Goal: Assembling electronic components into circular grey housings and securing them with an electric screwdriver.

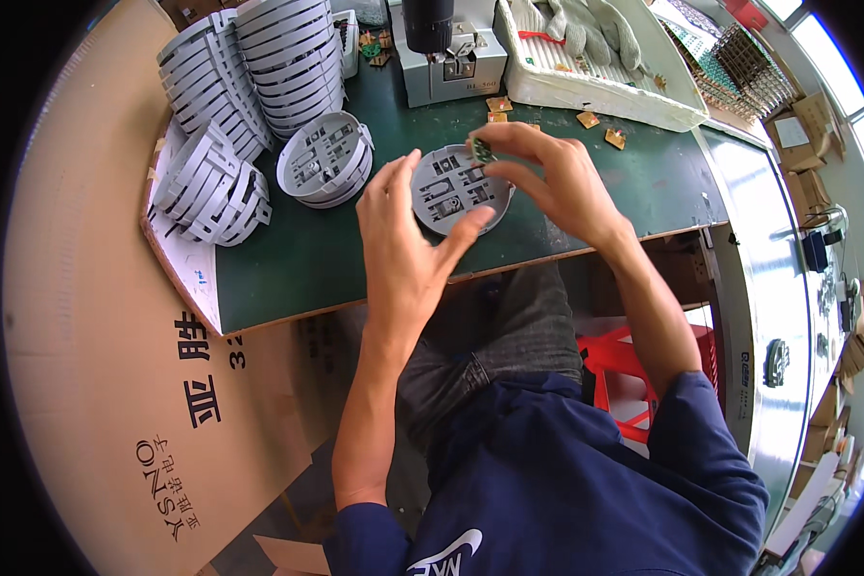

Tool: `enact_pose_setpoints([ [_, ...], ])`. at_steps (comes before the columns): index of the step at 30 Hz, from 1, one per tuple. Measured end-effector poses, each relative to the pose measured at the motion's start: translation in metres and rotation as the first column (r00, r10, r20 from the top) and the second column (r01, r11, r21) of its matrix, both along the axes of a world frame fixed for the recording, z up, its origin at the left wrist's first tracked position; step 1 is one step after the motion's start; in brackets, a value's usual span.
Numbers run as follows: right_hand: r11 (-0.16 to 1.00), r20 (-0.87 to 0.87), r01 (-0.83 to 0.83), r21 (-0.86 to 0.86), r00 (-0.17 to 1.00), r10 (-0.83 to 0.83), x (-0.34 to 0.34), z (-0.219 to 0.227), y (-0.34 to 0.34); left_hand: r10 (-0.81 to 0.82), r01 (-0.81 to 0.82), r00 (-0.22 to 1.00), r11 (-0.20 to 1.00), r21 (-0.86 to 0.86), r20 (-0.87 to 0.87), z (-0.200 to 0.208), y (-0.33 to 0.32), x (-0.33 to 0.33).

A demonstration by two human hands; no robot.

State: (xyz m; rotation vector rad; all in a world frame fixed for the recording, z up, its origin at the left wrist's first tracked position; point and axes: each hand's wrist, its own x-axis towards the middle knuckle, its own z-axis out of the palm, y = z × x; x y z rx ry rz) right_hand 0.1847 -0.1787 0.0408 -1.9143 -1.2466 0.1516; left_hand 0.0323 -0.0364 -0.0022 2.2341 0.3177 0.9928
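A round grey plastic housing with several moulded slots lies face up on the green table. My left hand spans its near left side, fingers along the left rim and thumb over the lower right rim. Between the thumb and index finger of my right hand, a small green circuit board is pinched. It is tilted above the housing's far right edge. Left of my left hand stands a short pile of similar housings, its top one also face up.
Tall stacks of grey plastic rings stand at the far left, with tipped ones near the table edge. A grey machine is at the back. Gloves lie in a white foam tray. Small orange-brown boards lie nearby.
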Motion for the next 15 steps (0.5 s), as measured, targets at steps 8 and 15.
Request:
enact_pose_setpoints([
  [8, 0.979, 0.313, -0.143, -0.142, 0.932, 0.182, 0.025, -0.016, 0.038, 0.077, -0.054, 0.991, 0.98, 0.193, -0.111, -0.021, -0.009, 0.017],
  [15, 0.974, 0.395, -0.187, -0.129, 0.891, 0.224, 0.028, -0.024, 0.042, 0.032, -0.02, 0.993, 0.995, 0.101, -0.115, -0.019, -0.004, 0.013],
])
